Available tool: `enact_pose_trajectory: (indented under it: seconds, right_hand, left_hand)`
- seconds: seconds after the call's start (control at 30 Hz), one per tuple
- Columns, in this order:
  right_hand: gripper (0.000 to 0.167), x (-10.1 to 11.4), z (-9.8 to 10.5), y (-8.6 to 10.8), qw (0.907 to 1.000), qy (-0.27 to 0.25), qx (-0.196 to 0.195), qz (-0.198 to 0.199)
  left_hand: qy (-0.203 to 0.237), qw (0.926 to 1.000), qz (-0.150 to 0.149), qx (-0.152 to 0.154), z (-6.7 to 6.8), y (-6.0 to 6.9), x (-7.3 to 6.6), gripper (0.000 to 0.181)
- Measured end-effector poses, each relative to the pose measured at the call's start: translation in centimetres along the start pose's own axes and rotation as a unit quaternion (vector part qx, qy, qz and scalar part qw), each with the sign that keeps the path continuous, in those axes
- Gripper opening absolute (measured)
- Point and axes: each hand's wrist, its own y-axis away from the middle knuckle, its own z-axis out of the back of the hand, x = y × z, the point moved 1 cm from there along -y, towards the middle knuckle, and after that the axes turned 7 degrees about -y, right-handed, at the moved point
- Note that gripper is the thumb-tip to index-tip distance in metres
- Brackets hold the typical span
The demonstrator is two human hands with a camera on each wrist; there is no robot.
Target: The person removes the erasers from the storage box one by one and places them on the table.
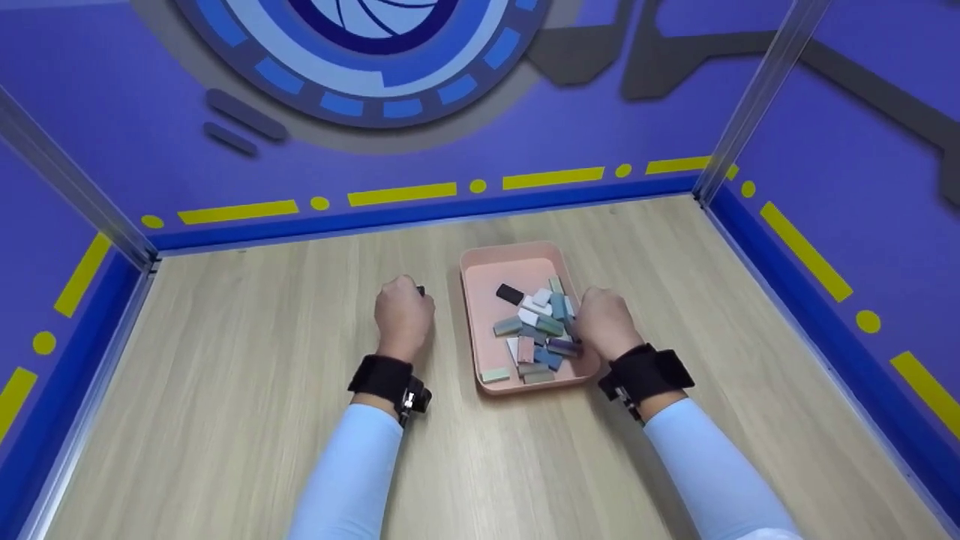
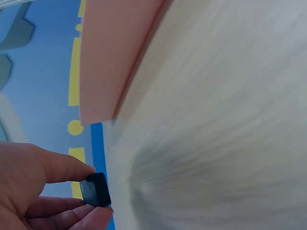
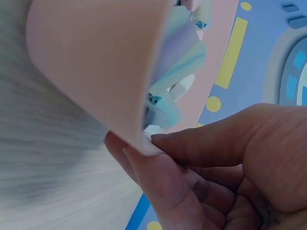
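My left hand (image 1: 403,315) is just left of the pink tray (image 1: 508,252), raised over the table. Between thumb and fingers it pinches a small black block (image 2: 96,189), which looks like an eraser. With thumb and fingers on either side of the wall, my right hand (image 1: 606,322) grips the tray's right rim, as the right wrist view shows. Inside the tray lies a loose heap of small blocks (image 1: 550,324) in white, green, blue, grey and pink. Another black block (image 1: 510,293) rests in the tray at the heap's far edge.
The tray stands on a light wooden table (image 1: 247,375). A blue-purple back wall (image 1: 420,169) with yellow markings closes the far side, and side panels (image 1: 862,225) rise at left and right. Dark wrist straps (image 1: 382,377) sit on both arms.
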Motion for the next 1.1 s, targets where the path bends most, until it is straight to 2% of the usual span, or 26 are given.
enact_pose_trajectory:
  seconds: [0.2, 0.47, 0.67, 0.8, 0.97, 1.1]
  right_hand:
    - [0.008, 0.1, 0.0, -0.1, 0.9995, 0.010, -0.019, 0.023]
    - [0.005, 0.4, 0.2, -0.1, 0.9992, 0.013, -0.026, 0.028]
    - [0.006, 0.5, 0.2, -0.1, 0.9996, 0.015, -0.018, 0.015]
    - [0.007, 0.4, 0.1, -0.1, 0.9996, 0.018, -0.016, 0.014]
    - [0.008, 0.1, 0.0, -0.1, 0.9994, 0.019, -0.021, 0.022]
    - [0.009, -0.1, -0.2, -0.1, 0.9995, 0.015, -0.023, 0.018]
  left_hand:
    - [-0.004, 0.9999, 0.001, 0.013, -0.6, -0.1, 0.6, 0.014]
    - [-0.017, 0.9995, 0.011, 0.023, -0.9, 0.0, 0.8, 0.016]
    - [-0.031, 0.9993, 0.000, 0.018, -1.2, 0.0, 0.7, 0.016]
    - [-0.053, 0.9982, -0.008, 0.029, -1.2, 0.1, 0.6, 0.016]
    - [-0.064, 0.9972, -0.016, 0.036, -0.7, 0.3, -0.2, 0.015]
    - [-0.062, 0.9965, -0.047, 0.031, 0.4, 0.7, -2.0, 0.008]
